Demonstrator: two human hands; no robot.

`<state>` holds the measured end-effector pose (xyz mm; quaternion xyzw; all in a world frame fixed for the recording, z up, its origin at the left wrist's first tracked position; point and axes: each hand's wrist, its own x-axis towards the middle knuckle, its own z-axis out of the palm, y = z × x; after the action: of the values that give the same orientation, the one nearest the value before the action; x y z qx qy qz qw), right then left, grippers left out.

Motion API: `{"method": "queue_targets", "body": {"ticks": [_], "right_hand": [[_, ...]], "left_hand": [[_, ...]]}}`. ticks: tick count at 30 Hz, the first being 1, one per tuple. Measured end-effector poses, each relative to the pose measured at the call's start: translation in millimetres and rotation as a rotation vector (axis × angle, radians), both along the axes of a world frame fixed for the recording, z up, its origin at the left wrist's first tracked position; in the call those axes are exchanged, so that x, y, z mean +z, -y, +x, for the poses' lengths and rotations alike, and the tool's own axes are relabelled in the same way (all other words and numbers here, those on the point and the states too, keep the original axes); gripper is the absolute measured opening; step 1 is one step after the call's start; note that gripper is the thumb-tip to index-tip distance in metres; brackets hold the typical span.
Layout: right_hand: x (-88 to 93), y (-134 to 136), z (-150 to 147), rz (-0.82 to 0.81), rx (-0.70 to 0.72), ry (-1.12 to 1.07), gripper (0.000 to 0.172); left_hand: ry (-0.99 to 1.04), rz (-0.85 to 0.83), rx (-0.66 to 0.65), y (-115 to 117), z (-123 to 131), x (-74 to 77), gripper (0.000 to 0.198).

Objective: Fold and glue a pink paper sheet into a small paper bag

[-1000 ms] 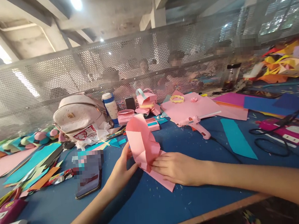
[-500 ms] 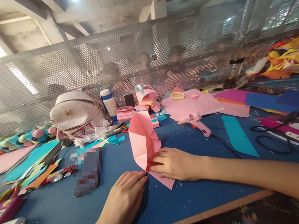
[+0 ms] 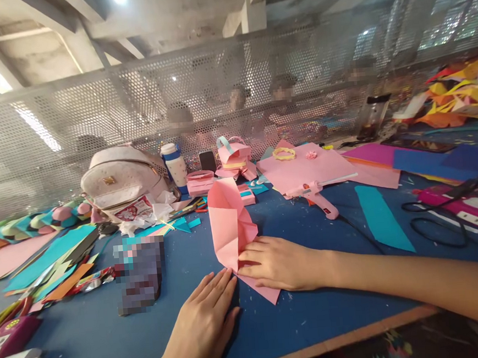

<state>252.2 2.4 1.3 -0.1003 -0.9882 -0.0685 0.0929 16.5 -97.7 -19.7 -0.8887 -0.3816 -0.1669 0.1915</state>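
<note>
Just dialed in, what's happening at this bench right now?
A person is working a pink paper sheet on the blue table. The right hand presses its lower folded part flat, while the upper part stands up, curled. The left hand lies flat on the table, fingertips by the sheet's edge. A glue gun lies beyond, untouched.

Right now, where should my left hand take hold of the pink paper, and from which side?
Probably pinch the upright flap's left edge, coming from the left: the pink paper stands free there, while the right hand pins its flat lower part.
</note>
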Motion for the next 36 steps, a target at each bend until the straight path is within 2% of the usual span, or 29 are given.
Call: {"method": "queue_targets", "body": {"ticks": [4, 8, 11, 16, 21, 26, 30, 36], "right_hand": [[-2.6, 0.7, 0.6, -0.035, 0.045, -0.026, 0.036], [-1.5, 0.9, 1.3, -0.055, 0.061, -0.051, 0.038], [0.8, 1.4, 1.3, -0.054, 0.06, -0.045, 0.037], [1.0, 2.1, 2.2, -0.078, 0.062, -0.066, 0.038], [1.0, 3.3, 3.8, -0.125, 0.07, -0.054, 0.043], [3.3, 3.5, 3.9, -0.139, 0.067, -0.048, 0.041], [5.8, 3.2, -0.1, -0.121, 0.062, -0.061, 0.04], [5.0, 5.7, -13.9, -0.067, -0.033, 0.001, 0.037]], "left_hand": [[0.0, 0.004, 0.048, 6.0, 1.5, -3.1, 0.056], [0.039, -0.074, 0.116, 10.0, 1.1, -5.2, 0.077], [0.041, -0.116, 0.117, 10.2, 1.9, -6.5, 0.082], [0.028, -0.078, 0.1, 9.5, 4.6, -6.0, 0.082], [-0.02, 0.0, 0.027, 12.6, 9.5, 2.5, 0.081], [-0.037, 0.029, -0.001, 13.2, 11.2, 7.2, 0.062], [0.003, 0.014, 0.032, 10.7, 6.2, 3.5, 0.052], [-0.024, 0.019, 0.116, 6.0, -0.3, -3.1, 0.057]]}}
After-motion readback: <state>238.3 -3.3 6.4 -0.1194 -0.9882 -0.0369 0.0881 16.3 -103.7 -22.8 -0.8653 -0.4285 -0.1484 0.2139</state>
